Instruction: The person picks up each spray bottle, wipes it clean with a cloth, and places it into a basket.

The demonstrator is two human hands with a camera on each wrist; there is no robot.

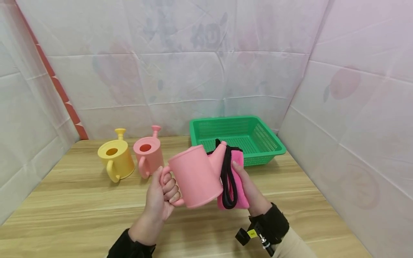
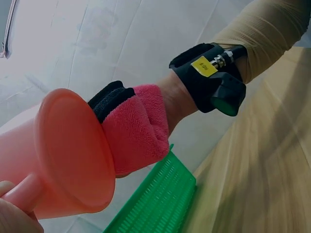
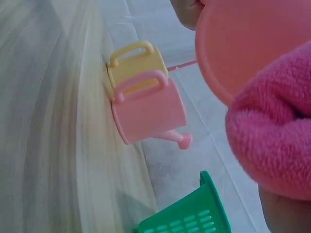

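In the head view my left hand (image 1: 161, 197) grips the handle of a pink watering can (image 1: 195, 177), held tilted above the table with its spout to the right. My right hand (image 1: 250, 188) holds a folded bright pink cloth (image 1: 240, 179) with black trim against the can's spout side. From the left wrist, the can's round base (image 2: 75, 150) faces the camera and the fluffy cloth (image 2: 136, 128) overlaps its edge. The right wrist view has the folded cloth (image 3: 272, 126) close up, in front of the can's base (image 3: 238, 43).
A yellow watering can (image 1: 117, 159) and a second pink one (image 1: 150, 156) stand at the back left of the wooden table (image 1: 64, 204). Behind my right hand is a green plastic basket (image 1: 267, 157). White printed sheets (image 1: 180, 79) wall the table at the back and sides.
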